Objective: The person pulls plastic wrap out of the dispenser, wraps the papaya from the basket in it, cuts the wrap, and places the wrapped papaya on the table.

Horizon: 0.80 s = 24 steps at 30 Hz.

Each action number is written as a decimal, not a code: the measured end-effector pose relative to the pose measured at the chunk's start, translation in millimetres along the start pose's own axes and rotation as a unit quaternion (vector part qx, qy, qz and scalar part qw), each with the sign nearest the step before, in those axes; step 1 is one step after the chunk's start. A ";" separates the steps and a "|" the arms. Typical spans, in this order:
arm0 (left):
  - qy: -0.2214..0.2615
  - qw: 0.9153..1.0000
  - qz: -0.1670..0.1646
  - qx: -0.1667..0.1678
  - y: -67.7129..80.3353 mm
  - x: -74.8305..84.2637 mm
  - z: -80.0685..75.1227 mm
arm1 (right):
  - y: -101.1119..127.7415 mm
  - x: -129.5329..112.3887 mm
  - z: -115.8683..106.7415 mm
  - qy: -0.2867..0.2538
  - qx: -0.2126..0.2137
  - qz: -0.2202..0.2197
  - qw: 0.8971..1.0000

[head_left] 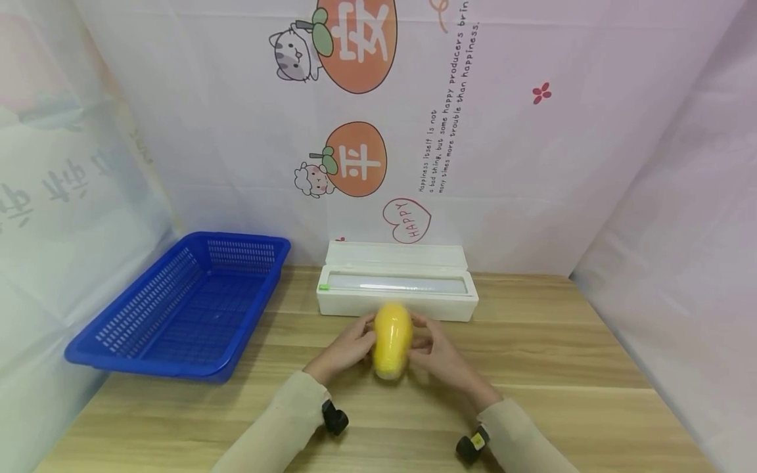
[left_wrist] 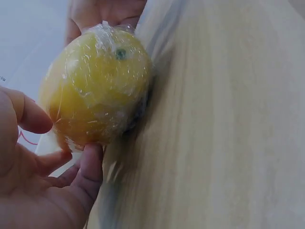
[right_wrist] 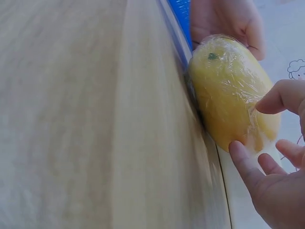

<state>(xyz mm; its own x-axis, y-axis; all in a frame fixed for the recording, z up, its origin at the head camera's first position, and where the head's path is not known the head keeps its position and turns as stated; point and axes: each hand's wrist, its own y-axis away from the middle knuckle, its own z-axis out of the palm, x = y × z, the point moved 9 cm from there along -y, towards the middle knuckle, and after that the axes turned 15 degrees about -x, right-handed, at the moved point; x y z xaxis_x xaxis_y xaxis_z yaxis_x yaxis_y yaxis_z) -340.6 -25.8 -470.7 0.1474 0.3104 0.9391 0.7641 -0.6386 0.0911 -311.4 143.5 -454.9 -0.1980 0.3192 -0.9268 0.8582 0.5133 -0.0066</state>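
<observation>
Head view: film-wrapped yellow fruit between left hand and right hand, fingers curled round it, fingertips partly hidden.

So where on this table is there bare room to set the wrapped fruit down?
Bare wood lies right of the white wrap dispenser up to the curtain, and along the near table edge on either side of the sleeves. The blue basket is empty too. It is crowded in the middle, where the left hand and right hand hold the yellow fruit before the dispenser.
</observation>
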 end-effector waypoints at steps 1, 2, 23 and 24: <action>0.003 1.000 -0.006 0.005 0.5 -1.9 -0.4 | 0.6 -0.8 -1.1 0.004 0.005 0.002 1.000; 0.005 1.000 -0.010 0.008 0.7 -3.0 -0.4 | 1.1 -1.5 -2.3 0.007 0.010 0.004 1.000; -0.014 1.000 -0.016 -0.004 1.7 -11.0 -0.2 | -0.5 0.4 1.2 -0.021 -0.052 0.006 0.998; -0.016 1.000 -0.018 -0.004 2.1 -11.6 -0.9 | -0.4 -0.1 1.5 -0.022 -0.055 0.003 0.998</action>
<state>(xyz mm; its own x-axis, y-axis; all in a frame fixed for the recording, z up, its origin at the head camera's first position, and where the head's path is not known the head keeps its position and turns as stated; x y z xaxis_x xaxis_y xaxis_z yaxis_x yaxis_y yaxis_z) -341.3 -31.4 -481.1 0.1392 0.3558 0.9242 0.7645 -0.6317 0.1280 -311.0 142.0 -455.4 -0.1690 0.2879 -0.9426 0.8018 0.5963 0.0383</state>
